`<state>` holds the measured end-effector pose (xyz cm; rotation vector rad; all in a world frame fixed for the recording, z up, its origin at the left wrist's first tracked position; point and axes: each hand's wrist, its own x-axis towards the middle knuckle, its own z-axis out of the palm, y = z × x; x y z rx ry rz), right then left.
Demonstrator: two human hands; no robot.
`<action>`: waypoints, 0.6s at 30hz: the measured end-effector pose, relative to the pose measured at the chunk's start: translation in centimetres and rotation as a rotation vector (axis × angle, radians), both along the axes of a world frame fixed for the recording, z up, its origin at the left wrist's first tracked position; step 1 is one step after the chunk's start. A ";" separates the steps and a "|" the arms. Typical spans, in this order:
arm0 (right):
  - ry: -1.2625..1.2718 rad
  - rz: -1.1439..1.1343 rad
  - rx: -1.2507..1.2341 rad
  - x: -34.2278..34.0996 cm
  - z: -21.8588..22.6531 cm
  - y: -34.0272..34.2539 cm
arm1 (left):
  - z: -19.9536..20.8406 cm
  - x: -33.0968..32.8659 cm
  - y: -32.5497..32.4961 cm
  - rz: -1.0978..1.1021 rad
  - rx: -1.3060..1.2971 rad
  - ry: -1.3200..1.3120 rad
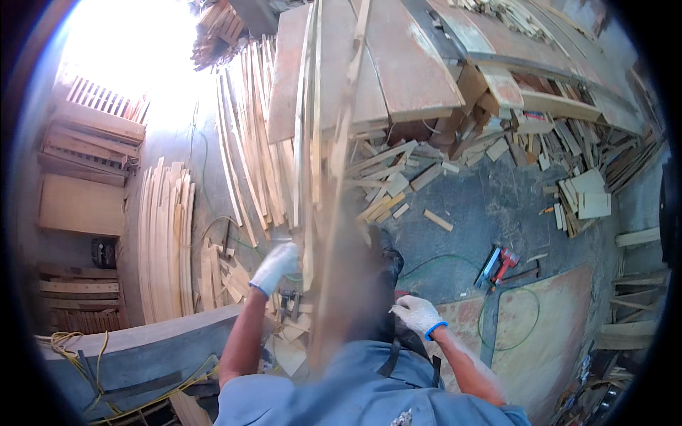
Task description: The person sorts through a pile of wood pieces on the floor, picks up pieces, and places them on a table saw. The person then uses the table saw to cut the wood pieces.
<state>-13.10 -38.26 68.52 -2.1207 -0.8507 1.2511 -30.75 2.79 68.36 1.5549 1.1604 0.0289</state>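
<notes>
My left hand [277, 267], in a white glove with a blue cuff, is closed beside the near ends of long pale wooden strips [308, 177]. Its fingertips are turned from view, and whether they grip a strip cannot be made out. On the other side, my gloved right hand [418, 317] is held by my dark-clad leg, with the fingers curled in. Whatever it may hold is hidden. A longer wooden strip [342, 142] runs between my hands, and its near part is lost in a large brownish blur in front of my body.
Bundles of strips lie on the floor at left [167, 241]. Large worn boards [419, 71] form a work surface ahead, with offcuts [438, 220] below. A red nail gun [503, 264] with a green hose rests at right. A grey bench [142, 355] borders my left.
</notes>
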 end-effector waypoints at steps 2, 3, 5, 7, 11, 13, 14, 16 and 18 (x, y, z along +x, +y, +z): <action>-0.029 0.010 0.003 3.5 -0.4 0.9 | -0.3 3.1 4.4 0.033 0.201 -0.002; -0.031 -0.035 -0.011 5.7 -0.4 1.4 | 3.3 7.6 4.4 -0.013 0.323 -0.057; -0.016 -0.085 -0.013 9.7 -0.4 3.6 | 3.2 13.0 8.5 -0.021 0.612 -0.013; -0.041 -0.144 0.046 14.2 -1.3 5.6 | 3.9 21.2 10.7 0.034 0.644 0.034; -0.024 -0.250 0.098 23.1 -3.4 10.1 | 2.7 36.3 16.3 -0.025 0.730 0.095; -0.076 -0.196 0.118 26.9 -3.3 13.0 | 2.9 41.7 17.8 -0.023 0.744 0.188; -0.108 -0.155 0.116 29.0 -1.5 15.5 | 2.5 43.9 18.8 0.000 0.768 0.249; -0.214 -0.092 0.140 32.5 -1.0 19.0 | 1.5 47.9 20.8 0.032 0.801 0.377; -0.237 -0.048 0.176 35.8 1.0 22.1 | 1.6 50.8 21.3 0.040 0.831 0.495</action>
